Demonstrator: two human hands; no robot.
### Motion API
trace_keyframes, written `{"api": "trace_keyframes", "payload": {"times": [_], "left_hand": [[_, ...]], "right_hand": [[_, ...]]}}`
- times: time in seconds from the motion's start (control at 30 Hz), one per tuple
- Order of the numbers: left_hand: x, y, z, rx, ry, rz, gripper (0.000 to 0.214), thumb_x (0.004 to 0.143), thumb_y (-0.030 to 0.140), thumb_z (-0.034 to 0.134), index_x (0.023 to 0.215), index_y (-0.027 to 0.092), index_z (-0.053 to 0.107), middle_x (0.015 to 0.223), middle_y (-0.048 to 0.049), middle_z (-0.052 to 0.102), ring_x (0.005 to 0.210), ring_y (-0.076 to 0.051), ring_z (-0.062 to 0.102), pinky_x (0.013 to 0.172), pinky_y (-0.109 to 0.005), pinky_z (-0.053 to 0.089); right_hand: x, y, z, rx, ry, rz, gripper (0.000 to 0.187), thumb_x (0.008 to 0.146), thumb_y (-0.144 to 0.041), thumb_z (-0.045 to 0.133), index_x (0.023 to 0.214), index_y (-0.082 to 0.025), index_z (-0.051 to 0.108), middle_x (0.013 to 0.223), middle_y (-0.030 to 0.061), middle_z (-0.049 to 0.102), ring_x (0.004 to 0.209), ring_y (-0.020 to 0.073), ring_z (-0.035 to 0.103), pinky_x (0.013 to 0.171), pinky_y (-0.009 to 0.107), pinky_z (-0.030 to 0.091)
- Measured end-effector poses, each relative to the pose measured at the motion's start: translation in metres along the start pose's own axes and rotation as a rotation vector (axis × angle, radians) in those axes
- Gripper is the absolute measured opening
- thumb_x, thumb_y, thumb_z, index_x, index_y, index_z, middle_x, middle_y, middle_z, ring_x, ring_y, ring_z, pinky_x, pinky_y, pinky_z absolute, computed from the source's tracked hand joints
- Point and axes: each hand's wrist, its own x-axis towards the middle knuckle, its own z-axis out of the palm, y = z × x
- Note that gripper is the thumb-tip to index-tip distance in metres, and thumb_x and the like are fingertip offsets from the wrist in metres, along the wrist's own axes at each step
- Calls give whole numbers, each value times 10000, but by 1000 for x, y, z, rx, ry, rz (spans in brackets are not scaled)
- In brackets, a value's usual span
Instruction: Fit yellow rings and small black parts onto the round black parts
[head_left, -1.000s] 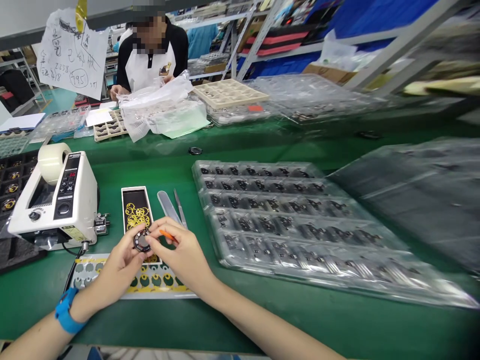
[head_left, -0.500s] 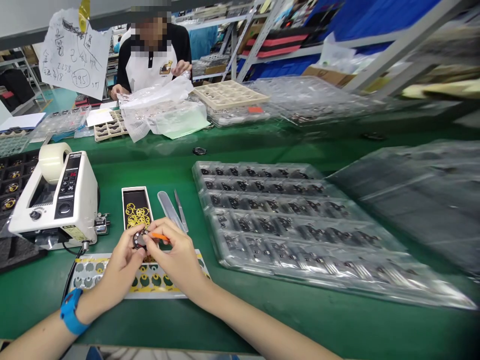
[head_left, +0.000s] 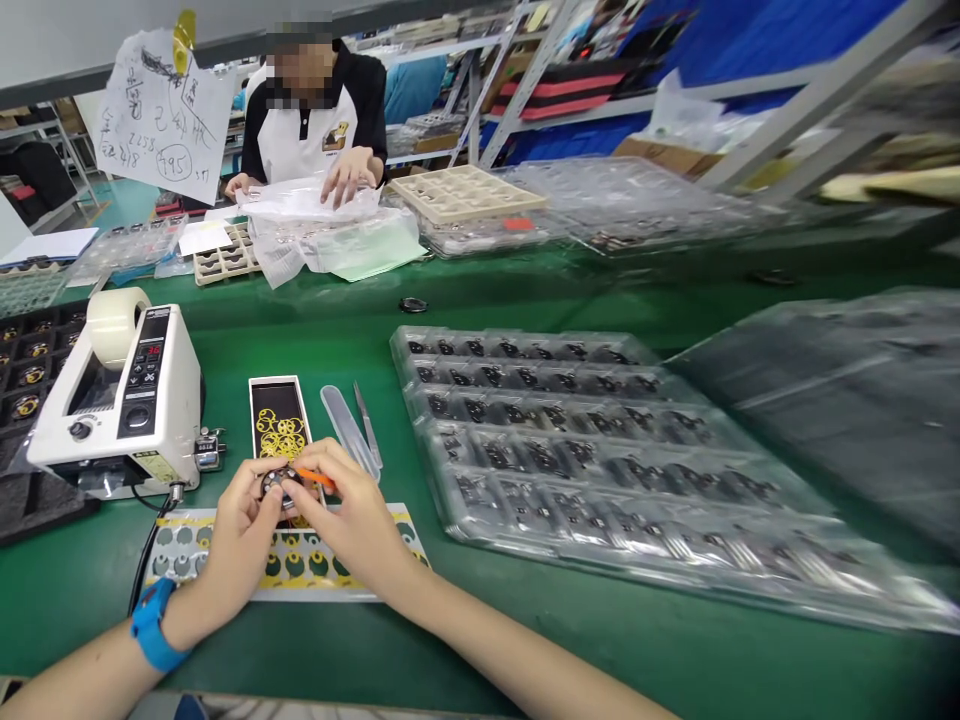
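Between my hands is a small round black part (head_left: 275, 478) with lighter spots on its face. My left hand (head_left: 238, 540) is closed around its left side, thumb on the front. My right hand (head_left: 358, 522) pinches the part's right edge with the thumb and also keeps a thin orange stick (head_left: 319, 479) between its fingers. Just beyond the hands lies a white-rimmed box (head_left: 253, 410) holding yellow ring-shaped pieces (head_left: 281, 435). Under the wrists is a sheet of yellow-and-grey stickers (head_left: 330, 590). Tweezers (head_left: 367, 420) lie beside a translucent flat strip (head_left: 345, 425).
A white tape dispenser (head_left: 161, 400) stands on the left, near a black foam tray (head_left: 52, 490). Clear plastic trays (head_left: 442, 510) of dark parts fill the right side. Across the green table (head_left: 510, 650), a co-worker (head_left: 315, 130) handles thin wrapping (head_left: 300, 235).
My thumbs have come closer together over the round part, whose face now tilts differently. The view has shifted slightly. The co-worker's raised hand has lowered onto the wrapping.
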Motion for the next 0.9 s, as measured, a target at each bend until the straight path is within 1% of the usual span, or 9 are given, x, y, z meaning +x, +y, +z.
{"api": "trace_keyframes", "payload": {"times": [0.1, 0.2, 0.3, 0.37, 0.4, 0.53, 0.67, 0.77, 0.9], "left_hand": [[0, -5, -2, 44, -24, 16, 362, 862, 479, 582, 1070, 188, 525, 1003, -83, 643, 861, -200, 637, 731, -307, 541], [3, -2, -5, 248, -56, 65, 232, 911, 371, 517, 1049, 189, 557, 884, -54, 642, 769, -177, 619, 682, -278, 505], [4, 9, -8, 484, -42, 226, 131, 884, 247, 514, 915, 184, 625, 810, -45, 614, 738, -175, 585, 652, -269, 459], [5, 16, -9, 519, 44, 341, 87, 827, 199, 552, 795, 180, 631, 768, -35, 584, 718, -168, 557, 635, -261, 441], [5, 19, -9, 504, 95, 358, 71, 797, 193, 574, 741, 178, 615, 731, -24, 567, 692, -159, 542, 620, -253, 433], [5, 21, -8, 310, 154, 124, 185, 719, 264, 664, 664, 180, 509, 603, 26, 531, 574, -115, 512, 558, -216, 421], [4, 15, -5, 92, 43, -100, 388, 691, 442, 726, 739, 206, 423, 529, 56, 544, 472, -115, 526, 492, -222, 459], [-1, 13, -3, 53, -2, -100, 436, 738, 533, 691, 890, 201, 453, 546, 57, 565, 491, -126, 560, 524, -239, 497], [-7, 10, -4, 132, -7, -39, 433, 822, 527, 615, 1053, 177, 510, 522, 85, 458, 480, -98, 491, 523, -205, 464]], "right_hand": [[5, 0, -4, 50, -83, 50, 139, 846, -172, 516, 719, -203, 470, 752, 0, 490, 640, 135, 490, 562, 246, 417], [7, 0, -8, 10, -83, -2, 207, 855, -167, 513, 680, -210, 412, 710, -10, 474, 620, 134, 480, 546, 247, 410], [4, -3, -13, -72, 17, -206, 135, 876, -154, 521, 757, -208, 484, 754, 15, 544, 688, 152, 546, 590, 262, 449], [-1, -8, -15, -150, 125, -376, 56, 871, -163, 560, 894, -210, 542, 810, 45, 593, 750, 174, 587, 607, 270, 468], [-5, -10, -16, -209, 171, -459, 108, 862, -164, 577, 954, -217, 557, 821, 52, 610, 739, 174, 592, 591, 267, 463], [-14, -11, -17, -480, 249, -718, 201, 861, -139, 552, 993, -273, 623, 775, 27, 658, 537, 125, 510, 485, 258, 376], [-10, -5, -14, -574, 286, -669, 153, 884, -133, 546, 960, -229, 637, 885, 76, 703, 594, 147, 546, 530, 276, 403], [-5, -1, -13, -533, 236, -624, 143, 891, -114, 519, 958, -186, 622, 899, 99, 707, 676, 173, 601, 574, 289, 439], [-4, 3, -12, -475, 188, -645, 183, 899, -108, 487, 1030, -174, 596, 852, 82, 714, 730, 186, 646, 610, 293, 465]]}}
